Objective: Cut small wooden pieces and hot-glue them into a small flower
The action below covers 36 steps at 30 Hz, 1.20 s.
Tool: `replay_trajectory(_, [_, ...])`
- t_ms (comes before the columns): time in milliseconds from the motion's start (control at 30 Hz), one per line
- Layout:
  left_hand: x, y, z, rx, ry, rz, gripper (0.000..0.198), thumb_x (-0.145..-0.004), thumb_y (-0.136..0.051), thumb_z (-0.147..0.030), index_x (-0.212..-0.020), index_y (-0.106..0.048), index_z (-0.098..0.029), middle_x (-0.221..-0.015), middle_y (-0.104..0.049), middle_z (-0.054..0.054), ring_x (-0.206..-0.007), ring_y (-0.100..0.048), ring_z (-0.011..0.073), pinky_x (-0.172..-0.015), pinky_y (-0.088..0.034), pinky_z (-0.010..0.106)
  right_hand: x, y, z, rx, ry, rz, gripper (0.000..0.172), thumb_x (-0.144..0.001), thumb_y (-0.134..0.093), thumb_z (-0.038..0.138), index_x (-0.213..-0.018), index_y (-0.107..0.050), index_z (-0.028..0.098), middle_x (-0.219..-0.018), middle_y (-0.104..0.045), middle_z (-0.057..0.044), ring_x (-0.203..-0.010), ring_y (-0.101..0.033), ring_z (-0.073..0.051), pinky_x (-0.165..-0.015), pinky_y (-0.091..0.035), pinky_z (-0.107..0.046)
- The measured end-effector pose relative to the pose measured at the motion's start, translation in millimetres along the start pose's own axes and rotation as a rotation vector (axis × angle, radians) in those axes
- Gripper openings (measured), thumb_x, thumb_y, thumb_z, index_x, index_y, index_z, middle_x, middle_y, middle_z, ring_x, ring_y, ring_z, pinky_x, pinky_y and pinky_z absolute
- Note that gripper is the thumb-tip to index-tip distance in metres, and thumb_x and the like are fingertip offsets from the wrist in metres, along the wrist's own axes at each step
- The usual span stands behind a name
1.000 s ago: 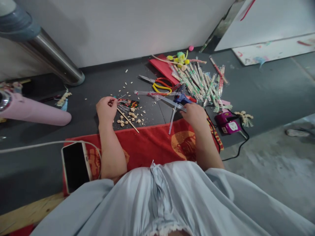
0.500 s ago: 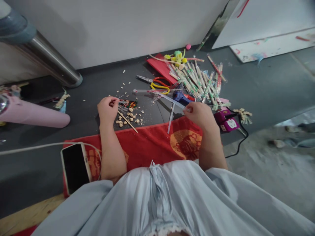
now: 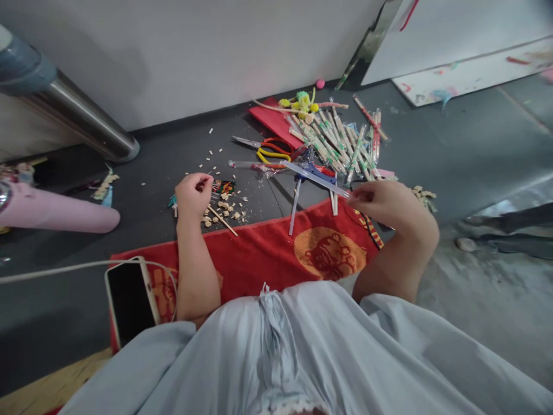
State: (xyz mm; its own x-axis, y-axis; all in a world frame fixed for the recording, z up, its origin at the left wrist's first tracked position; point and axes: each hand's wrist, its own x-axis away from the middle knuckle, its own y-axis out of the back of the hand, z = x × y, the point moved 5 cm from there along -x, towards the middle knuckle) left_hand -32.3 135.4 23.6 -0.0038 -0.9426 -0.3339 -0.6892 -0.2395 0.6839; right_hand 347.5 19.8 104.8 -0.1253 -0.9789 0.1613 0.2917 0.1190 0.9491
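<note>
My right hand pinches one end of a long translucent glue stick, which slants up to the left over a blue glue gun. Another translucent stick lies just below, its lower end on the red towel. My left hand is closed in a pinch above the table; whatever its fingertips hold is too small to make out. By it are small pale wooden bits, a thin wooden stick and a dark patterned packet.
Scissors with red and yellow handles lie behind the glue gun. Many wrapped sticks are piled at the back right, beside a red envelope. A phone with a white cable and a pink bottle are on the left.
My right hand has moved right with the glue stick, and its wrist now bends outward, covering the purple box. The left hand stays pinched nearly in place. The view has shifted slightly.
</note>
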Motion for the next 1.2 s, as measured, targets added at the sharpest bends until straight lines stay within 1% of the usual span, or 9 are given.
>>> replay_trajectory(133, [0, -11.8, -21, 0.068, -0.033, 0.109, 0.018, -0.080, -0.058, -0.027, -0.086, -0.070, -0.015, -0.084, -0.070, 0.006, -0.073, -0.061, 0.0133, -0.071, -0.049, 0.026, 7, 2, -4, 0.021, -0.046, 0.059, 0.017, -0.070, -0.055, 0.034, -0.071, -0.064, 0.020, -0.062, -0.060, -0.003, -0.056, -0.050, -0.016, -0.053, -0.030, -0.028])
replay_trajectory(333, [11, -34.0, -78, 0.216, -0.053, 0.356, 0.022, -0.083, -0.055, -0.028, -0.092, -0.071, -0.016, -0.088, -0.073, 0.004, -0.079, -0.064, 0.0140, -0.076, -0.050, 0.027, 11, -5, 5, -0.007, -0.004, 0.088, 0.019, -0.073, -0.052, 0.035, -0.071, -0.062, 0.019, -0.060, -0.056, -0.001, -0.055, -0.047, -0.014, -0.054, -0.032, -0.028])
replay_trajectory(433, [22, -48.2, -108, 0.237, -0.127, 0.508, 0.023, -0.084, -0.053, -0.024, -0.097, -0.070, -0.016, -0.095, -0.073, 0.005, -0.086, -0.065, 0.0149, -0.080, -0.050, 0.028, 7, -9, 11, -0.025, 0.007, 0.028, 0.020, -0.076, -0.051, 0.035, -0.076, -0.064, 0.019, -0.064, -0.060, -0.002, -0.058, -0.050, -0.015, -0.057, -0.033, -0.028])
replay_trajectory(533, [33, -60.8, -125, 0.185, -0.200, 0.605, 0.024, -0.085, -0.052, -0.025, -0.098, -0.070, -0.016, -0.099, -0.073, 0.006, -0.090, -0.065, 0.0161, -0.085, -0.049, 0.029, -6, -12, 8, 0.037, -0.057, -0.102, 0.020, -0.077, -0.052, 0.033, -0.079, -0.065, 0.019, -0.072, -0.065, -0.006, -0.065, -0.055, -0.019, -0.059, -0.035, -0.029])
replay_trajectory(667, [40, -71.9, -132, 0.146, -0.229, 0.682, 0.024, -0.087, -0.050, -0.025, -0.098, -0.070, -0.017, -0.103, -0.073, 0.007, -0.097, -0.065, 0.0181, -0.090, -0.048, 0.031, -42, -22, -5, 0.143, -0.155, -0.170, 0.023, -0.079, -0.049, 0.030, -0.085, -0.067, 0.016, -0.086, -0.070, -0.015, -0.079, -0.062, -0.028, -0.067, -0.040, -0.035])
replay_trajectory(767, [41, -75.4, -131, 0.146, -0.229, 0.696, 0.025, -0.088, -0.049, -0.026, -0.097, -0.070, -0.016, -0.103, -0.073, 0.007, -0.096, -0.065, 0.0185, -0.089, -0.049, 0.032, -74, -31, -15, 0.184, -0.216, -0.167, 0.028, -0.079, -0.047, 0.025, -0.091, -0.068, 0.012, -0.096, -0.069, -0.020, -0.091, -0.063, -0.034, -0.074, -0.044, -0.039])
replay_trajectory(967, [40, -77.4, -126, 0.145, -0.224, 0.686, 0.025, -0.088, -0.050, -0.026, -0.097, -0.071, -0.016, -0.103, -0.073, 0.007, -0.097, -0.066, 0.0190, -0.089, -0.049, 0.032, -127, -49, -27, 0.144, -0.245, -0.246, 0.034, -0.078, -0.044, 0.020, -0.099, -0.068, 0.008, -0.100, -0.067, -0.023, -0.095, -0.060, -0.033, -0.082, -0.045, -0.045])
replay_trajectory(1100, [39, -77.8, -124, 0.143, -0.216, 0.683, 0.024, -0.088, -0.050, -0.025, -0.097, -0.071, -0.017, -0.102, -0.073, 0.007, -0.098, -0.066, 0.0192, -0.090, -0.049, 0.032, -150, -58, -35, 0.070, -0.227, -0.338, 0.031, -0.073, -0.051, 0.021, -0.097, -0.069, 0.012, -0.099, -0.067, -0.023, -0.095, -0.059, -0.035, -0.082, -0.045, -0.050])
replay_trajectory(1200, [39, -77.9, -123, 0.145, -0.212, 0.679, 0.024, -0.087, -0.050, -0.025, -0.096, -0.071, -0.018, -0.103, -0.073, 0.007, -0.098, -0.066, 0.0188, -0.090, -0.049, 0.032, -162, -64, -42, 0.050, -0.205, -0.341, 0.028, -0.075, -0.051, 0.023, -0.094, -0.069, 0.013, -0.095, -0.067, -0.021, -0.097, -0.059, -0.037, -0.083, -0.046, -0.054])
